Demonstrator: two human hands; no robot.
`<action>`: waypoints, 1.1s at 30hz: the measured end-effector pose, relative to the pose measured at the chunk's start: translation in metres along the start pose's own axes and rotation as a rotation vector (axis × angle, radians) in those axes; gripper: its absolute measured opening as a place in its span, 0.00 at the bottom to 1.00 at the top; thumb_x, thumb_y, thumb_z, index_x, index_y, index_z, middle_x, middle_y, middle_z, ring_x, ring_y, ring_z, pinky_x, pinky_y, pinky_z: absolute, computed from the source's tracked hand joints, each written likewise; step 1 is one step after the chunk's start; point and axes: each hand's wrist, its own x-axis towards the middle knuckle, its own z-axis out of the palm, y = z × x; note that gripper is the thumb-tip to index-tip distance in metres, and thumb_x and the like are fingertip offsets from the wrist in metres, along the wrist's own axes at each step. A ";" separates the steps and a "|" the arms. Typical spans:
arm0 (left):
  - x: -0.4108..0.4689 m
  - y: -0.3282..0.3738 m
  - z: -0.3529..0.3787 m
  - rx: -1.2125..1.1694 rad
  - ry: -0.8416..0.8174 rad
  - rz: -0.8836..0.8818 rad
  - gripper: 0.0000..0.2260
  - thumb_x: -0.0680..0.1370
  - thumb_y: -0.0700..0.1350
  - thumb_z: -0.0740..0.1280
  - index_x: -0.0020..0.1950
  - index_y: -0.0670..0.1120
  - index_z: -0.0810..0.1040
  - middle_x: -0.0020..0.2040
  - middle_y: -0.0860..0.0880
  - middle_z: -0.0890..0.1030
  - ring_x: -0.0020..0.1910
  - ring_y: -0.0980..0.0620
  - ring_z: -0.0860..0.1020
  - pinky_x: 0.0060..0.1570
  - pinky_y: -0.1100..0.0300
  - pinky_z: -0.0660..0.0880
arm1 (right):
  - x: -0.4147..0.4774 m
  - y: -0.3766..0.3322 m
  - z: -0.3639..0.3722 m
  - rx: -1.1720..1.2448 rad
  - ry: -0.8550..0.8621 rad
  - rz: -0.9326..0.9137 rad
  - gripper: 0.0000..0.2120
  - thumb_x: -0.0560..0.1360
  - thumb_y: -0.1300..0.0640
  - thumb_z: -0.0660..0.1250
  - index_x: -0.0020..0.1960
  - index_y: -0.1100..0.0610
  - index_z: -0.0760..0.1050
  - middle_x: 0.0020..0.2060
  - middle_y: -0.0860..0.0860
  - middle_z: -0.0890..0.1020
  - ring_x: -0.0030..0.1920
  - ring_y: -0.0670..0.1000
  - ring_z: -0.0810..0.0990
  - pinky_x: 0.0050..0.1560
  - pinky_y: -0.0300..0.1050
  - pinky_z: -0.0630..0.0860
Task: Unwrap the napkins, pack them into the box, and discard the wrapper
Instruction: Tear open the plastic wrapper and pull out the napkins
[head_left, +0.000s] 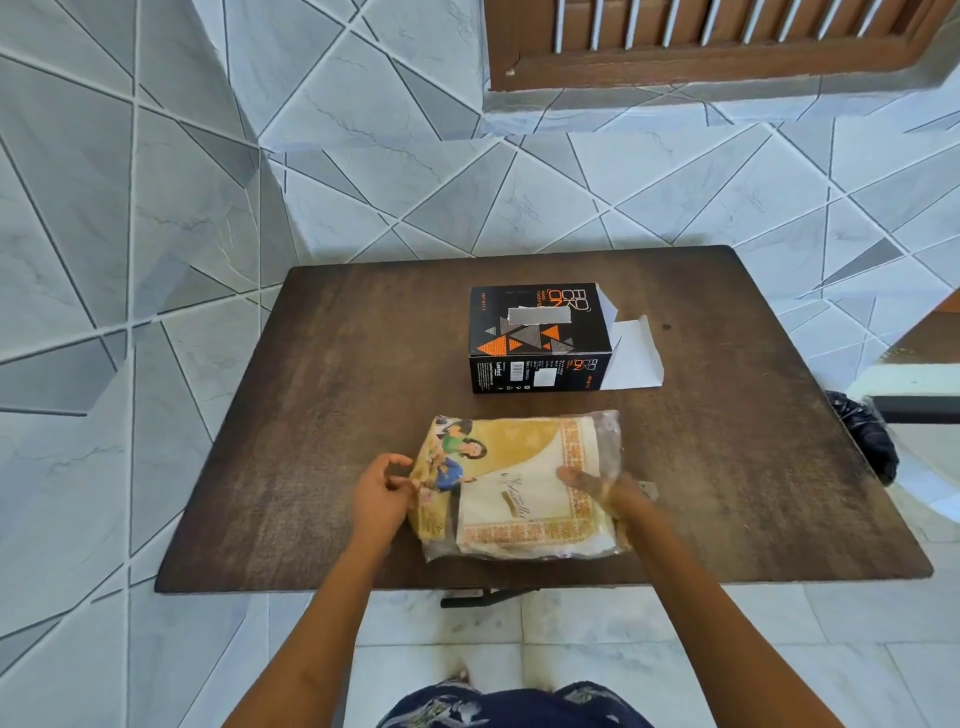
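A pack of cream napkins (524, 499) with orange patterned borders lies in a clear printed plastic wrapper (452, 457) near the front of a dark wooden table (322, 415). My left hand (382, 493) pinches the wrapper's left edge. My right hand (605, 493) rests on the pack's right side, partly under or inside the plastic film; which of the two I cannot tell. Behind the pack lies a black and orange box (535, 338) on its side, its white end flap (636, 358) open to the right.
A black plastic bag (865, 436) hangs beside the table's right edge. The table stands against a grey-blue tiled wall with a wooden shutter above. White floor tiles and a table foot (478, 597) show below the front edge.
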 end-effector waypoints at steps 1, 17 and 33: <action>0.005 -0.004 -0.007 0.020 0.044 0.015 0.09 0.74 0.35 0.65 0.51 0.45 0.76 0.47 0.42 0.82 0.47 0.44 0.81 0.49 0.45 0.79 | 0.000 -0.001 -0.004 0.006 0.011 -0.002 0.25 0.70 0.61 0.71 0.64 0.65 0.68 0.48 0.60 0.82 0.43 0.55 0.83 0.37 0.47 0.82; 0.003 -0.002 0.029 0.670 -0.178 0.292 0.21 0.77 0.47 0.62 0.70 0.53 0.67 0.74 0.46 0.63 0.70 0.43 0.65 0.68 0.48 0.65 | -0.004 -0.009 -0.011 0.065 0.070 -0.065 0.08 0.70 0.61 0.70 0.48 0.58 0.75 0.42 0.57 0.82 0.41 0.55 0.82 0.37 0.48 0.79; 0.041 -0.032 -0.047 0.908 -0.095 0.081 0.24 0.78 0.57 0.56 0.73 0.59 0.56 0.78 0.50 0.52 0.75 0.43 0.55 0.71 0.40 0.56 | -0.035 -0.087 0.043 0.257 -0.163 -0.264 0.09 0.71 0.59 0.69 0.51 0.56 0.77 0.52 0.58 0.82 0.53 0.60 0.81 0.53 0.58 0.78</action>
